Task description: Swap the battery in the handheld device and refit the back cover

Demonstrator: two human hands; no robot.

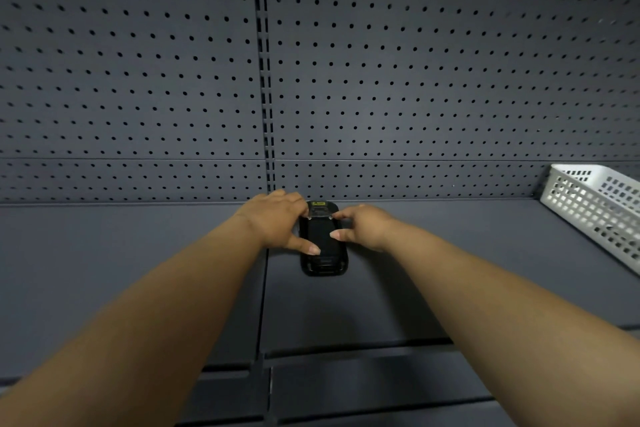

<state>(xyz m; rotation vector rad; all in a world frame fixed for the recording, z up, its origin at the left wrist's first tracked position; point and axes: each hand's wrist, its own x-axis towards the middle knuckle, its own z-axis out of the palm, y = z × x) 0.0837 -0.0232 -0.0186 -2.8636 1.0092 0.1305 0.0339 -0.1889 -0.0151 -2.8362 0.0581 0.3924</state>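
At centre frame, the left hand (pixel 277 218) rests on the left edge of the black device (pixel 322 243), fingers curled over its top corner, thumb laid on its back. The device lies flat on the grey shelf (pixel 138 270) by the pegboard (pixel 138 62). The right hand (pixel 363 225) pinches its right edge with spread fingertips. A white basket (pixel 595 211) sits at far right.

Bare forearms, no sleeves; left hand (pixel 277 218) and right hand (pixel 363 227) ungloved.
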